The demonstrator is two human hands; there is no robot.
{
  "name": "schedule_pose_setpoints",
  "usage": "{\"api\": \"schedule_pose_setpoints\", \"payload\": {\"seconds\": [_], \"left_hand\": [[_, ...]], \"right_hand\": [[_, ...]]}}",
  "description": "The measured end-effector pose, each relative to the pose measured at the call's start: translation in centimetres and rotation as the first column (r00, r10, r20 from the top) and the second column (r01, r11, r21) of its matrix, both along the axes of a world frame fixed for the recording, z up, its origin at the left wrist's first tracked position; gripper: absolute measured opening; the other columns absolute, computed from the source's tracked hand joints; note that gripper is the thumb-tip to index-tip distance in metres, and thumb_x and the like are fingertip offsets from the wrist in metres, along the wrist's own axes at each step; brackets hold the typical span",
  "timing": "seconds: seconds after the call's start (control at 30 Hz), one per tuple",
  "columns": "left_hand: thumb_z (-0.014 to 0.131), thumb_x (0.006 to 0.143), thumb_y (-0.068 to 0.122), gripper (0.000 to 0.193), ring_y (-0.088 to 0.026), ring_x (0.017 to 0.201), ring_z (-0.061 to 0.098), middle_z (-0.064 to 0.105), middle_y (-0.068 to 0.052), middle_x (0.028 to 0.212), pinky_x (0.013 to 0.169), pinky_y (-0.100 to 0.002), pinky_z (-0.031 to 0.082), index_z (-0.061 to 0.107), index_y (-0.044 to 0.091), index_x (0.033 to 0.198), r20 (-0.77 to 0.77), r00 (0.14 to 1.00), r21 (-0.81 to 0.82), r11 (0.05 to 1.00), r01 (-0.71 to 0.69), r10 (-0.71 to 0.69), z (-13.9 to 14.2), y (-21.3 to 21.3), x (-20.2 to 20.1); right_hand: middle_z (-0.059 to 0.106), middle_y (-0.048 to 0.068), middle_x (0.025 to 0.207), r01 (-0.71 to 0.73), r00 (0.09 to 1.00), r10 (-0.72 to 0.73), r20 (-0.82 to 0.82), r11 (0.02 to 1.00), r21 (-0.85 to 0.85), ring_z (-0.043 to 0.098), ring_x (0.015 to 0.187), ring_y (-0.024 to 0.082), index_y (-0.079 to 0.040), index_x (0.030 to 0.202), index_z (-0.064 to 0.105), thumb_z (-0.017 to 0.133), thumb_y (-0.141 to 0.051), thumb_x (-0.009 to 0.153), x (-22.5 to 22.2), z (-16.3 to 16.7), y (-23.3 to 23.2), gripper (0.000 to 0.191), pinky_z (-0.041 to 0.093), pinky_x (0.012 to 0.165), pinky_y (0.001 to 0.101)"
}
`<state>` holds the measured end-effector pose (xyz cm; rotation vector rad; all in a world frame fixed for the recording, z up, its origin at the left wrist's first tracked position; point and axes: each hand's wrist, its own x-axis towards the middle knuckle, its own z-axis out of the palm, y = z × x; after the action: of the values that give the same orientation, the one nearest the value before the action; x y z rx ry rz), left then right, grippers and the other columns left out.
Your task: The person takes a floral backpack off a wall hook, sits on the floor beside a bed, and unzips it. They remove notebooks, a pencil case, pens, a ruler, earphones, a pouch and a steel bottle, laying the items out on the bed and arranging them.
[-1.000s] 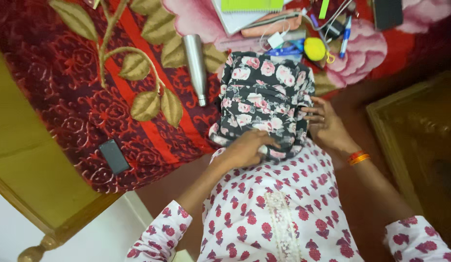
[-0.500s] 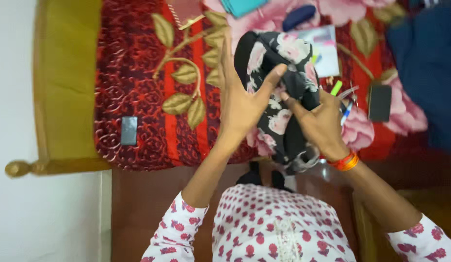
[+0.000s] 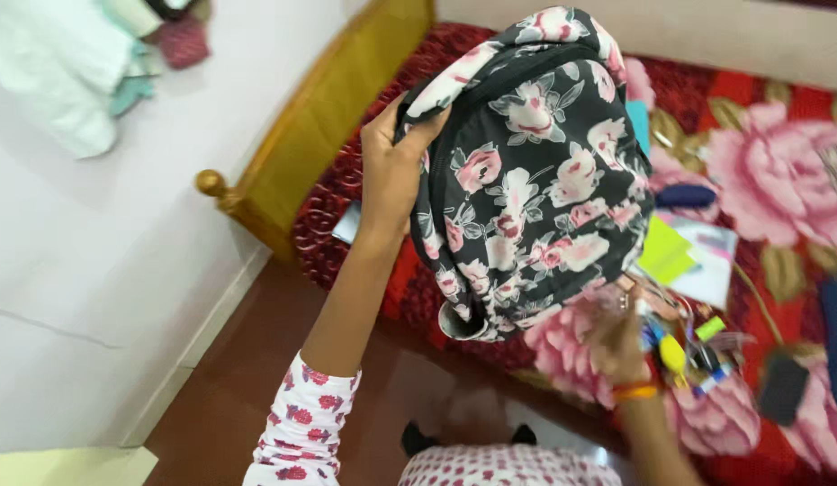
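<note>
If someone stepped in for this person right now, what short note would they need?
Left hand: grips the top edge of the floral backpack, held up above the bed.
Right hand: blurred, low by the bag's bottom corner, over the pens and small items; grip unclear.
Done: bag is lifted; stationery and papers lie loose on the bedspread.
Left: nothing is visibly in the bag.

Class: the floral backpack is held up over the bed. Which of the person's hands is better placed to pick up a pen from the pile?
Probably the right hand: it is low beside the pens on the bed, while the left hand grips the backpack.
</note>
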<state>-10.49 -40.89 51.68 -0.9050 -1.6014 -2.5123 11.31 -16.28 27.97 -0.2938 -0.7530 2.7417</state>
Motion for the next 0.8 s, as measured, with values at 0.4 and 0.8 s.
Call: {"api": "schedule_pose_setpoints", "payload": {"seconds": [0.4, 0.8], "left_hand": [[0.077, 0.084, -0.002, 0.036, -0.015, 0.089, 0.069, 0.074, -0.007, 0.104, 0.081, -0.030, 0.058, 0.068, -0.002, 0.119, 0.175, 0.977, 0.101, 0.985, -0.143, 0.124, 2.8, -32.4, -16.1], [0.070, 0.082, -0.014, 0.091, -0.022, 0.133, 0.062, 0.061, -0.012, 0.141, 0.111, -0.033, 0.052, 0.031, 0.018, 0.158, -0.478, 0.876, -0.277, 0.933, -0.229, 0.073, 7.4, -50.6, -33.9]], "right_hand": [[0.059, 0.010, 0.110, -0.121, 0.832, -0.058, 0.552, 0.951, 0.283, 0.057, 0.089, 0.026, -0.012, 0.125, 0.058, 0.069, -0.054, 0.097, -24.4, -5.7, -30.3, 0.053, 0.043, 0.076, 0.0434], [0.073, 0.010, 0.127, 0.310, 0.925, 0.143, -0.353, 0.255, 0.916, 0.067, 0.120, 0.019, -0.002, 0.129, 0.071, 0.070, -0.029, 0.101, -49.5, 26.7, -49.3, 0.039, 0.050, 0.108, 0.0334]]}}
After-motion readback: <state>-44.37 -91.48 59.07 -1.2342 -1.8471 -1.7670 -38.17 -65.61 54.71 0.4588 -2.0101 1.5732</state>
